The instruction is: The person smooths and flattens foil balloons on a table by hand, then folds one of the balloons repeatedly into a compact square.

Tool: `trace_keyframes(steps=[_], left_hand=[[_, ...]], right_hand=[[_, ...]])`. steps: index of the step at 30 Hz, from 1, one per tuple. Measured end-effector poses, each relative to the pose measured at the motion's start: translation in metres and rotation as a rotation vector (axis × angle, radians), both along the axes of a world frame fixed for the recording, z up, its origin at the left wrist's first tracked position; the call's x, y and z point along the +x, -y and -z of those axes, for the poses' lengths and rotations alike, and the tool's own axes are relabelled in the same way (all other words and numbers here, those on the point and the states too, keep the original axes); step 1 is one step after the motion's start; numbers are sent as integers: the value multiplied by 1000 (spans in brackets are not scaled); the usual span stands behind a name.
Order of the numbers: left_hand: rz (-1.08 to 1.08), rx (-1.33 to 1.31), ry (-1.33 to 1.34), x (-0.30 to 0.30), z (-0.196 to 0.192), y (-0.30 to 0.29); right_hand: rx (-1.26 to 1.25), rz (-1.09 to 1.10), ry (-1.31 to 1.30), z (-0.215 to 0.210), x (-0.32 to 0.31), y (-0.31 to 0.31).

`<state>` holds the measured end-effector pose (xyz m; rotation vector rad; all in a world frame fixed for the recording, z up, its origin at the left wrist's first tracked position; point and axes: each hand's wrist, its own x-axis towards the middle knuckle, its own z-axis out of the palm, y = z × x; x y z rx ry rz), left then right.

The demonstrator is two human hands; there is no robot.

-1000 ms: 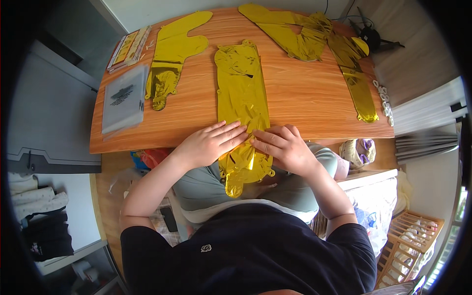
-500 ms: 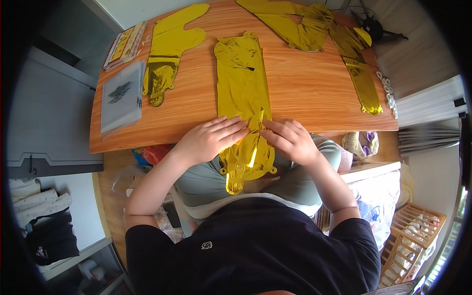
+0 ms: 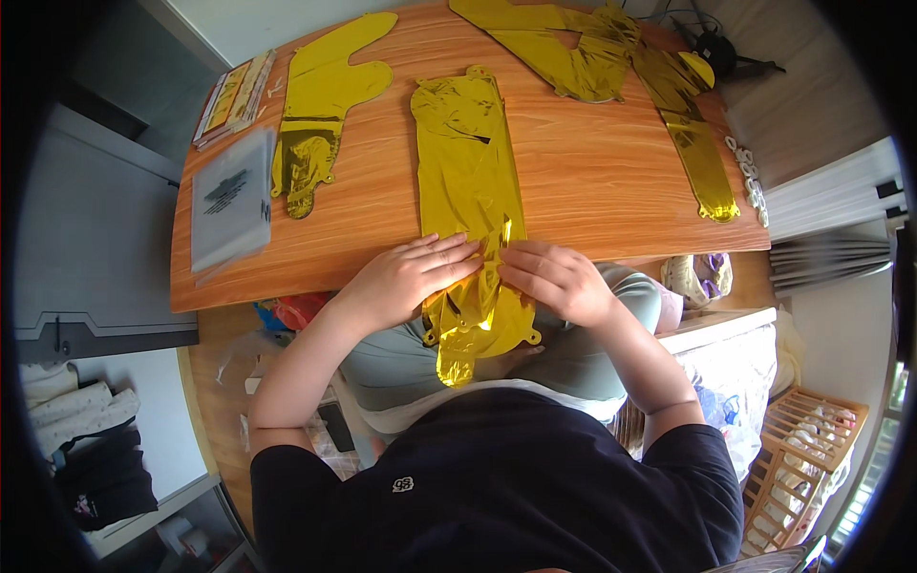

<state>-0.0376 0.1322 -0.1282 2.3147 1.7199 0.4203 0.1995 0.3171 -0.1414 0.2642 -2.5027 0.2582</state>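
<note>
A flat gold foil balloon (image 3: pixel 458 181) lies lengthwise on the table, its near end hanging over the front edge above my lap. My left hand (image 3: pixel 406 277) is at its left side, fingers together and their tips pressed on the foil near the edge. Facing it, my right hand (image 3: pixel 559 277) has its fingers bent onto the foil. Both hands appear to pinch the foil, with the thumbs hidden. Between the fingertips the foil is creased and shiny. A tab stands out at the near end, with small ring tabs at the corners.
On the wooden table (image 3: pixel 368 205) lie more gold foil balloons: one (image 3: pixel 330 81) at far left, others (image 3: pixel 583 48) at far right. A clear plastic sleeve (image 3: pixel 229 201) and booklets (image 3: pixel 234 95) sit at left. White rings (image 3: pixel 748 181) line the right edge; a black device (image 3: pixel 716 53) stands behind.
My hands stay at the same part of the foil, with the right fingers shifted slightly. The foil between them is more creased, and its near end has shifted a little. The view has tilted slightly.
</note>
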Motion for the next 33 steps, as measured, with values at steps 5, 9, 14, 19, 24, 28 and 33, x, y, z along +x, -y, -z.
trace_keyframes(steps=[5,9,14,19,24,28,33], left_hand=[[3,-9,30,-1,1,0],[13,-47,93,-3,-4,-1],[-40,-152,321,-4,-14,-3],[-156,-263,660,-13,-5,-1],[-314,-65,1098,-8,0,3],[-378,59,495,-8,-4,8],[-565,136,534,0,15,4]], right_hand=[[-35,-51,41,6,-1,1],[-170,-41,62,9,-3,2],[-394,25,201,3,-4,-1],[-641,105,198,0,-13,1],[-728,216,261,-1,-15,1],[-808,235,256,-2,-18,1],[-813,327,278,-15,-23,4]])
